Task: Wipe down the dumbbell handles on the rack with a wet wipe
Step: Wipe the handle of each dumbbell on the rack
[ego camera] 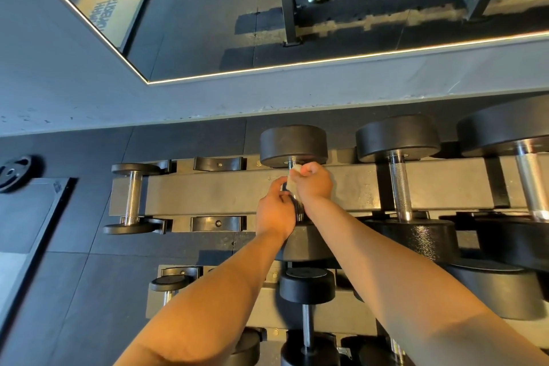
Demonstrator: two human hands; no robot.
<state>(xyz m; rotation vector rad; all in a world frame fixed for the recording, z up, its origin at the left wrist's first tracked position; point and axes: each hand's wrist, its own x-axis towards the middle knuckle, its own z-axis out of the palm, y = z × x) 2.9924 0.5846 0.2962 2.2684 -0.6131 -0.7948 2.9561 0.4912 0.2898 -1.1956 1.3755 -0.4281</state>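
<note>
On the top tier of the black rack (pixel 225 190) lies a black dumbbell (pixel 293 144) whose chrome handle is mostly covered by my hands. My right hand (pixel 313 184) is wrapped round the far part of the handle with a white wet wipe (pixel 294 177) under its fingers. My left hand (pixel 274 211) grips the near part of the same handle, thumb stretched toward the wipe. The dumbbell's near head is largely hidden under my forearms.
A small dumbbell (pixel 130 197) sits at the rack's left end, with empty cradles (pixel 218 163) beside it. Larger dumbbells (pixel 399 175) fill the right side. More dumbbells (pixel 307 306) lie on the lower tier. A mirror (pixel 297 9) and a weight plate (pixel 15 172) lie beyond.
</note>
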